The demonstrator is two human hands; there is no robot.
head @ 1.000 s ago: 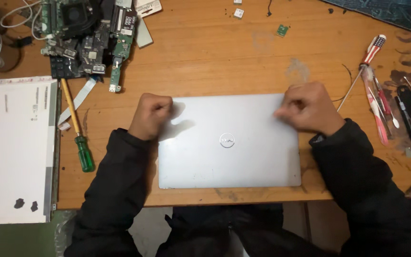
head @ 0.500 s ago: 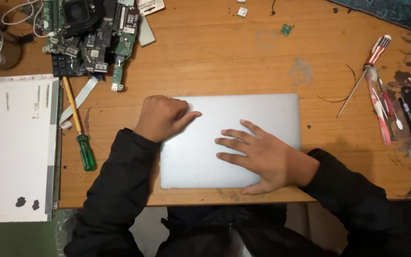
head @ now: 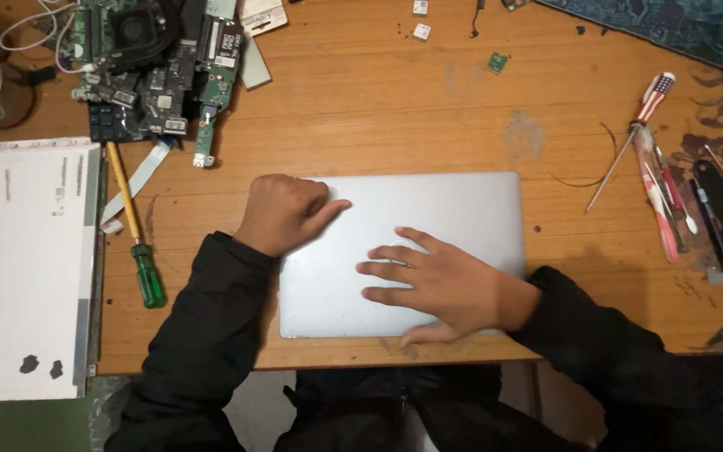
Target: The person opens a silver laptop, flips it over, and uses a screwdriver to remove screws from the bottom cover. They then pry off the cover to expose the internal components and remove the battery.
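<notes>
Head view: closed silver slab-shaped laptop [head: 428, 218] lies at near edge of worn wooden table [head: 378, 109], right hand [head: 441, 285] spread flat on lid, fingers apart, left hand [head: 282, 213] curled loosely at its left corner gripping nothing; keep palm pressure even, steadying corner.

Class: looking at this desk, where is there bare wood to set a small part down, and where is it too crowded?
Bare table lies beyond the laptop, between the circuit boards and striped screwdriver. Crowded: far left corner, right-edge tools, and the left side with the display panel.
</notes>
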